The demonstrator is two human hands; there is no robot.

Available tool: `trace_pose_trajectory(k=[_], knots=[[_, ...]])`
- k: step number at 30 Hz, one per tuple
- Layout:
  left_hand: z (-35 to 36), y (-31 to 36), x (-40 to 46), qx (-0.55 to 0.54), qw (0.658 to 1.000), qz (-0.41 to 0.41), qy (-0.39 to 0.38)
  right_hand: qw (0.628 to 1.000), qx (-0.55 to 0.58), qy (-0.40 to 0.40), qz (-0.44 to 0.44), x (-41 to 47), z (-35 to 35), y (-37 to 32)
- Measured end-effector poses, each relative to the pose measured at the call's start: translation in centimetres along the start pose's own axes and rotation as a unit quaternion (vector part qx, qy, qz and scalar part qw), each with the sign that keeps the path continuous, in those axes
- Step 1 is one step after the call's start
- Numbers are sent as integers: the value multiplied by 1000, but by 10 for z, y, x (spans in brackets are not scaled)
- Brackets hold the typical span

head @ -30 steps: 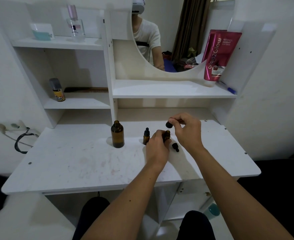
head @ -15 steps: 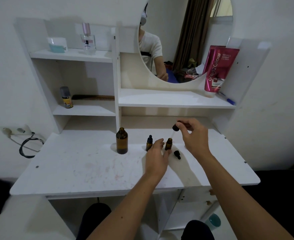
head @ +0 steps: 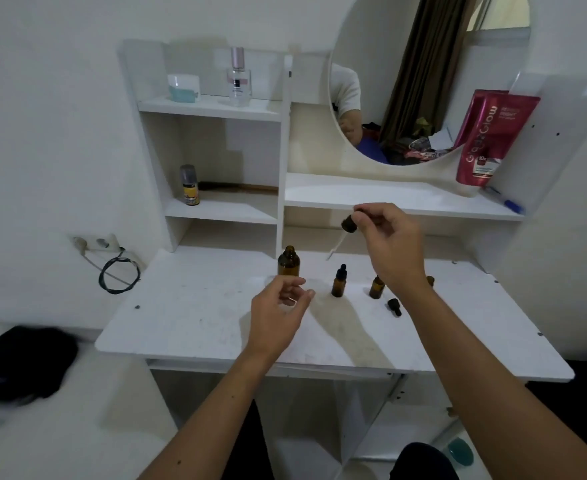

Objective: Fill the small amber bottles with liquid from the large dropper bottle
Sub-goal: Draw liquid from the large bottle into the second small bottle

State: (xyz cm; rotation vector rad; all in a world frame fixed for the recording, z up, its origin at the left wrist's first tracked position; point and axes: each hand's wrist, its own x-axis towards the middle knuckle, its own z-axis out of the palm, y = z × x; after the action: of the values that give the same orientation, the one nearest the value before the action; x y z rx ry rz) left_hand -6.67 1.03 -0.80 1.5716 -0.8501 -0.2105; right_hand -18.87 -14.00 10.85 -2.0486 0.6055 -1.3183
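Note:
The large amber bottle point(head: 288, 262) stands uncapped near the back of the white table point(head: 195, 317). My right hand point(head: 390, 242) pinches the black bulb of the dropper point(head: 344, 231) in the air; its glass tube points down-left, between the large bottle and a small capped amber bottle point(head: 339, 282). An open small amber bottle point(head: 376, 287) stands just left of my right wrist, and another small one point(head: 430, 280) peeks out right of it. A loose black dropper cap point(head: 394, 306) lies in front. My left hand point(head: 278, 311) hovers with loosely curled fingers just in front of the large bottle, holding nothing.
Shelves behind hold a small spray can point(head: 189, 185), a perfume bottle point(head: 239, 77), a white jar point(head: 183, 87) and a red tube point(head: 491, 136). A round mirror point(head: 423, 81) hangs at the back. A socket with a black cable point(head: 117, 271) is on the left wall.
My right hand has lifted the dropper up and left, away from the open small bottle. My left hand has let go of that bottle and moved left towards the large one.

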Motion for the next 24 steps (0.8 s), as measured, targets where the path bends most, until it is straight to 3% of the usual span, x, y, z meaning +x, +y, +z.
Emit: trace_pose_trajectory(k=[5, 14, 24], knots=[[-21, -8, 12, 18, 993, 7, 114, 998, 58, -20, 9, 6, 38, -27], [-17, -24, 39, 4, 997, -78, -22, 999, 37, -33, -9, 15, 61, -29], [-15, -28, 42, 12, 997, -78, -19, 997, 0, -79, -23, 9, 81, -9]])
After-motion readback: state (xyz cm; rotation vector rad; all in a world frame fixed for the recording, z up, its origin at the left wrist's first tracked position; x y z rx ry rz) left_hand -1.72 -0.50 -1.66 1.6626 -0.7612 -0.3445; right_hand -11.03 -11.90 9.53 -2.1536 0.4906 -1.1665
